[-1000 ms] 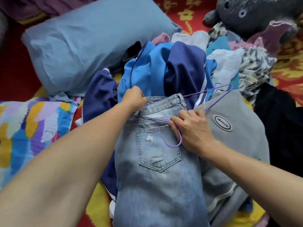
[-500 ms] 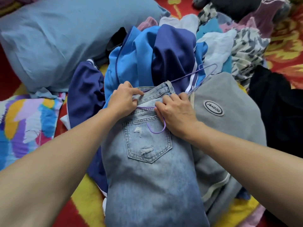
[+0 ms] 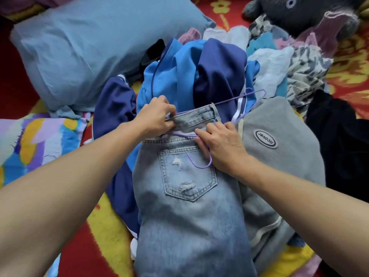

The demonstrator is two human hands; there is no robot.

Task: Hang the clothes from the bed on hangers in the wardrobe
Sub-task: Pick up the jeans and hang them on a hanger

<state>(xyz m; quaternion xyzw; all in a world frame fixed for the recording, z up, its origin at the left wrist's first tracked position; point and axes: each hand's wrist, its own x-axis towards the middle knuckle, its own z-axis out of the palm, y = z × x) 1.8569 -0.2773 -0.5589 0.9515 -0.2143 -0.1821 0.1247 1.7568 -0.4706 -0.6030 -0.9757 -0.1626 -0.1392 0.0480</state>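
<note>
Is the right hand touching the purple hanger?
Touching. The head view shows the right hand pressing the purple hanger onto the jeans; its hook emerges beneath the palm.

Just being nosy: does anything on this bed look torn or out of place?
The jeans have two frayed rips on the back pocket, probably styling rather than damage. The purple hanger lies at their waistband, its hook over that pocket.

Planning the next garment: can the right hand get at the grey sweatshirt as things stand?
Probably yes: the grey sweatshirt lies mostly uncovered right beside the right hand, but that hand holds the hanger on the jeans now.
</note>
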